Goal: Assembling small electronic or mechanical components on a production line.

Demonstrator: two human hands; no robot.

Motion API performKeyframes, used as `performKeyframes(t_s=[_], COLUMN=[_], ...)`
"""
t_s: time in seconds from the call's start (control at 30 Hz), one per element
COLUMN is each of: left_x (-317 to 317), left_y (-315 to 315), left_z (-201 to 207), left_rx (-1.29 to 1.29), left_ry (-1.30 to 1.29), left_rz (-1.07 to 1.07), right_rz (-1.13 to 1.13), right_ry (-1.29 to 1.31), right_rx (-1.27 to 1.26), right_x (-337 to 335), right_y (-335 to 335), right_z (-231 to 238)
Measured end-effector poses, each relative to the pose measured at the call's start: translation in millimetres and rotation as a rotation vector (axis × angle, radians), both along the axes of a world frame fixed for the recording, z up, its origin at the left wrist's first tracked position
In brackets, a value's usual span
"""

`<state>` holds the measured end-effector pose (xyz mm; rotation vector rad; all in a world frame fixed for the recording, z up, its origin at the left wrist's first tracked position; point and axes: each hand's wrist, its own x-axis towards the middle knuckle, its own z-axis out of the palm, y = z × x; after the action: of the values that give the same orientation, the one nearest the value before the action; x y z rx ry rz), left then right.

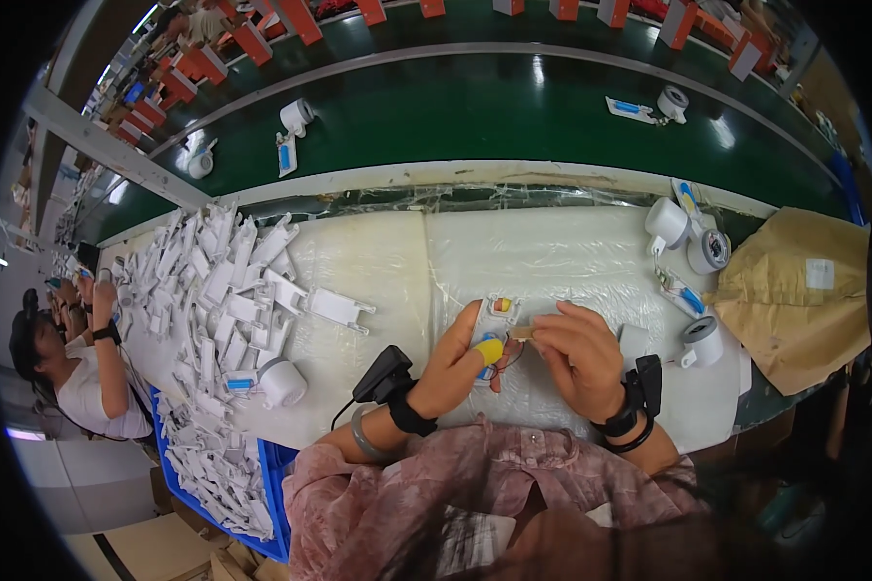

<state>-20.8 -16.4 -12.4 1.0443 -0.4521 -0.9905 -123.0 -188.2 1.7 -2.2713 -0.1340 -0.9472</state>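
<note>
My left hand [448,366] is closed around a small white plastic housing [502,308] held over the middle of the table. A yellow cover [490,351] sits on the thumb, and a bit of blue, likely a battery cell, shows beside it. Thin dark and red wires hang at the housing's lower side. My right hand [585,356] pinches a small tan strip [521,332] at the housing's right edge. Whether the strip touches the housing is hard to tell. Black straps with dark boxes are on both wrists.
White plastic housings [225,281] lie heaped at the left, with more in a blue crate [279,504] below. White round units [666,225] with batteries stand at the right, beside a brown paper bag [799,290]. Beyond runs a green conveyor belt [455,116]. A person [97,387] works at far left.
</note>
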Motion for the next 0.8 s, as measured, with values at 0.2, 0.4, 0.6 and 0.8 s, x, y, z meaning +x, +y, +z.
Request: performKeyframes(t_s=[0.2,0.4,0.6,0.8], left_x=[-7.0,-8.5,-6.8,-6.1], left_y=[2.8,2.0,0.5,0.8], left_z=[-1.8,5.5,14.0,14.3], left_rx=[0.055,0.057,0.061,0.051], left_ry=[-0.108,-0.139,-0.183,-0.235], left_rz=[-0.034,-0.090,-0.145,-0.142], right_rz=[0.050,0.071,0.083,0.093], right_ry=[0.011,0.023,0.034,0.052], right_rx=[0.032,0.069,0.087,0.088], right_x=[-3.4,-3.8,-3.7,-4.2], right_y=[-0.3,1.4,0.0,-0.4], right_z=[-3.0,-3.2,-6.7,-5.8])
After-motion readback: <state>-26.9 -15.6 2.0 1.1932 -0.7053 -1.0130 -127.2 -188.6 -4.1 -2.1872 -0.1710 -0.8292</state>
